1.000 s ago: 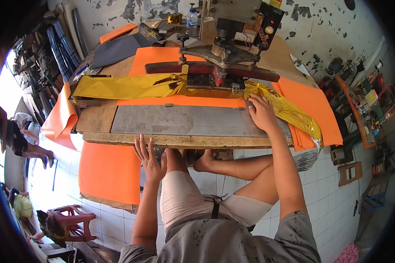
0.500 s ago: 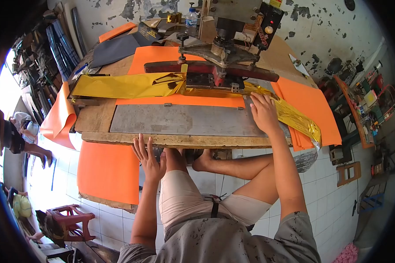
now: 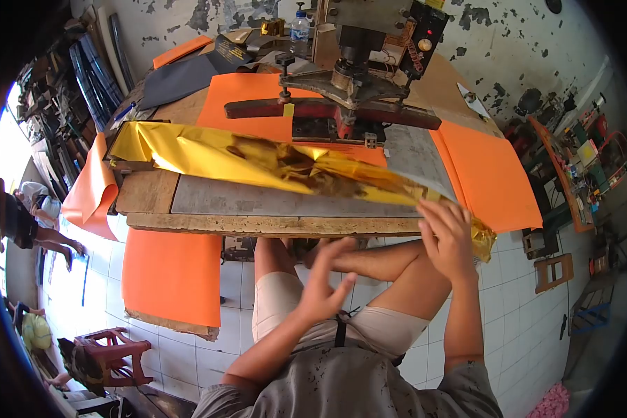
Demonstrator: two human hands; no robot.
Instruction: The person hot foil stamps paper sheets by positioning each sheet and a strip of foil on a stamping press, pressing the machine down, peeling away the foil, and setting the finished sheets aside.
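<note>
A long strip of gold foil [image 3: 258, 160] stretches slantwise across the front of the press [image 3: 348, 90], over the grey metal plate [image 3: 237, 198]. My right hand [image 3: 449, 237] pinches the foil near its right end, at the table's front edge, and a crumpled tail hangs beside it. Over my lap, my left hand [image 3: 324, 282] is raised with the fingers apart, slightly blurred, touching nothing. Under the press head lies an orange sheet [image 3: 251, 97], partly hidden by the machine and the foil.
More orange sheets lie on the table's right side [image 3: 488, 174] and on a lower surface at left [image 3: 171, 279]. Dark sheets [image 3: 181, 82] and a water bottle [image 3: 300, 29] are at the back. A stool [image 3: 111, 352] stands lower left; another person's legs [image 3: 56, 244] show at far left.
My right hand has pulled the gold foil toward me, out from under the press head. My left hand has left the table's front edge and moved right, over my lap.
</note>
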